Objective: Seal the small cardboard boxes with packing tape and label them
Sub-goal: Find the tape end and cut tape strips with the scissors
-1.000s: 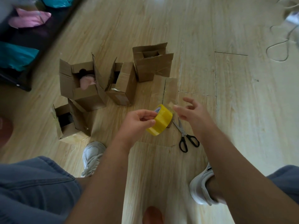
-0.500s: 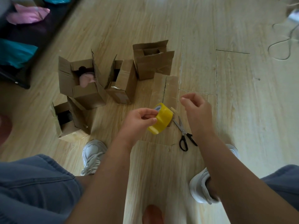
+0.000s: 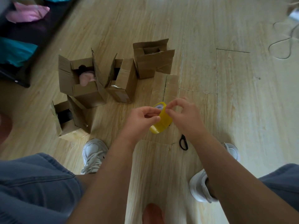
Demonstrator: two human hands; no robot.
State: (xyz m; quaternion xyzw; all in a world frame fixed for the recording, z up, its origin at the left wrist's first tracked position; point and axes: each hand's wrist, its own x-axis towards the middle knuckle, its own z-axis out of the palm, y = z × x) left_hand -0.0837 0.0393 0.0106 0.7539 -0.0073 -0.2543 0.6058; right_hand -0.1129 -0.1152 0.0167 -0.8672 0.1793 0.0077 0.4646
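Step in hand, as judged: find and lift the free end of the tape. The left hand [image 3: 142, 118] grips the yellow tape roll [image 3: 163, 122], fingers curled round its near side, and holds it in the air above the floor [image 3: 242, 110]; the right hand [image 3: 182, 113] is closed in a pinch, thumb and forefinger on the upper rim of the roll.

Procedure:
- Keep the roll steady in the left hand; turn the roll, not the wrist.
- Draw a fingernail round the outer face until it catches the ridge of the end; peel straight back across the full width, since a corner pull is likely to split the tape into a narrow strip.
- Pull off a length longer than the seam to be covered; keep it taut and clear of the fingers.
- Cut with the scissors [image 3: 183, 142], which lie on the floor just under the right wrist; only a black handle loop shows.

Work pieces: four open boxes [image 3: 84, 92] stand in a cluster beyond and left of the hands, flaps up, one with something pink inside; a closed box [image 3: 166, 84] lies just beyond the roll; whether its seam is taped cannot be told.

Writing: a white label [image 3: 159, 107] inside the core of the roll bears dark capitals, apparently "INA"; the rest is cut off. No print on the boxes is legible.
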